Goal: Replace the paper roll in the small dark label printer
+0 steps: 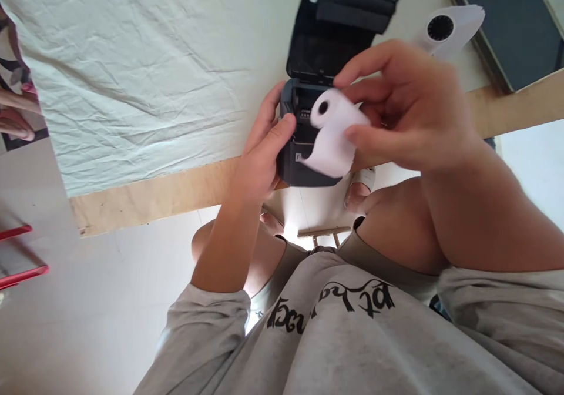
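Observation:
My left hand [268, 142] is wrapped round the left side of a dark receipt printer [287, 168], its thumb on the near rim. The printer's black lid [339, 24] stands raised away from me, so the paper bay shows. Between the fingers and thumb of my right hand [409, 101] is a small white paper roll [337, 130], with a dark hole at its core and a loose end curling down. The roll is over the bay and hides part of it; I cannot tell whether it touches the printer.
A second paper roll [462, 26] with a dark core lies beside a dark flat case [513, 27] at the upper right. A wrinkled pale cloth [145, 77] covers the table, whose wooden edge [158, 190] is bare. Red bars [22, 276] show at far left.

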Demonstrator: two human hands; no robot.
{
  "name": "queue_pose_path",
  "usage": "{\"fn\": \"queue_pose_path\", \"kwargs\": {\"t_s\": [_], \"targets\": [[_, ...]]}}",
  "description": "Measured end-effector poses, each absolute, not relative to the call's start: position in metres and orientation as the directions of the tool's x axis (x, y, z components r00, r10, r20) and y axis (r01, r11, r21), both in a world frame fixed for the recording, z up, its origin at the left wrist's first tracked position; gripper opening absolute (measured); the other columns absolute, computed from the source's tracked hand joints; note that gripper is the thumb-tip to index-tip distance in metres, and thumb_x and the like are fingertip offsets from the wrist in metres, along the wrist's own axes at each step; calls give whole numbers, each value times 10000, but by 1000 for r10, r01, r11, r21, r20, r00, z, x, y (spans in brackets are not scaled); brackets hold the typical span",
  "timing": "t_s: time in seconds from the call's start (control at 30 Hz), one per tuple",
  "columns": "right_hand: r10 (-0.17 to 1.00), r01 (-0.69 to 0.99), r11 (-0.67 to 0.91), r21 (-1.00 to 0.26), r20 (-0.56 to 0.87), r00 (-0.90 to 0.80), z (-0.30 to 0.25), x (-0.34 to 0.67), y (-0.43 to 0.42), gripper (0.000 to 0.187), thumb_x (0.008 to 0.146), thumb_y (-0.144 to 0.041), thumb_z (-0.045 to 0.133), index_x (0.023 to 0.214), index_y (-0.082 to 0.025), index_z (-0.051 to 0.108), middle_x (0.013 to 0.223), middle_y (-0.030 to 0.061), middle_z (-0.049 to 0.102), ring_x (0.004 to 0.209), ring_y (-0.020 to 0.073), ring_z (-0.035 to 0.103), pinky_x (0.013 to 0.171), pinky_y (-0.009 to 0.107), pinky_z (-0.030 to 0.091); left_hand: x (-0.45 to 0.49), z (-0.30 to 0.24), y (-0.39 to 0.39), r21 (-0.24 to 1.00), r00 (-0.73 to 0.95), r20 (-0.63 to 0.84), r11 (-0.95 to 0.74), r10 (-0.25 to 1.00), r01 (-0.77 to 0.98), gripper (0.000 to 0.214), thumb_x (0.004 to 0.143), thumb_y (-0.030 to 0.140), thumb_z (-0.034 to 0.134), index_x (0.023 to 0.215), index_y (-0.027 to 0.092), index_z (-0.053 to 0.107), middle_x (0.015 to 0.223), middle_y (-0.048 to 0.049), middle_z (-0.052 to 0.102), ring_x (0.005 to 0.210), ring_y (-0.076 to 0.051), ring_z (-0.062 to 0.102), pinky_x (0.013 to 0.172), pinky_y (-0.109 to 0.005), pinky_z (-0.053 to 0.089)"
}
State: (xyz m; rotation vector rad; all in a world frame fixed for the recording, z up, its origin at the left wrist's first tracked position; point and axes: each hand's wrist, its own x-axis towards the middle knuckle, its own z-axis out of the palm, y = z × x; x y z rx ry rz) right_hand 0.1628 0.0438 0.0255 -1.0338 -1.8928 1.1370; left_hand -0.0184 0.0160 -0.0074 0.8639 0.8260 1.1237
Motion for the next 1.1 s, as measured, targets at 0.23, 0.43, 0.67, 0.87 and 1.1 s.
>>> {"fn": "queue_pose_path", "kwargs": {"t_s": [0.23, 0.43, 0.67, 0.87, 1.1], "targets": [[991, -46, 25, -999, 31, -134, 13, 163, 58, 213, 670, -300, 451, 867, -217, 456, 709, 14, 431, 535, 101, 437, 360, 234, 286, -18, -6, 20, 855, 203, -131, 214, 970, -473, 269, 866, 272, 428, 1131, 275, 475, 1106, -20, 577, 1190, -274, 463, 977, -438, 413], [950, 526, 293, -798, 307, -64, 2, 166, 55, 171, 742, -356, 533, 752, -217, 434, 730, 1, 442, 670, 112, 461, 640, 301, 446, -16, -4, 20, 849, 196, -137, 217, 971, -483, 272, 885, 229, 378, 1152, 242, 432, 1117, -28, 564, 1141, -228, 515, 988, -404, 416], [915, 756, 381, -532, 331, -229, 3, 170, 58, 237, 742, -391, 556, 922, -262, 472, 971, 31, 565, 890, 200, 524, 733, 355, 439, -17, -5, 20, 849, 199, -134, 216, 971, -482, 270, 882, 224, 386, 1146, 245, 437, 1116, -29, 567, 1108, -223, 538, 995, -410, 418], [955, 792, 294, -536, 197, -222, -5, 175, 61, 425, 660, -301, 626, 1052, -264, 465, 991, 41, 583, 807, 197, 549, 720, 376, 458, -17, -7, 20, 847, 194, -140, 219, 971, -485, 285, 882, 237, 380, 1163, 256, 419, 1102, -27, 571, 1100, -210, 548, 916, -356, 465], [738, 779, 547, -308, 617, -274, 14, 199, 57, 383, 646, -117, 485, 1010, -195, 574, 913, 55, 590, 942, 212, 540, 866, 364, 419, -17, -5, 20, 853, 188, -169, 239, 968, -465, 294, 880, 235, 382, 1170, 257, 425, 1111, -35, 552, 1069, -213, 565, 878, -364, 480]]}}
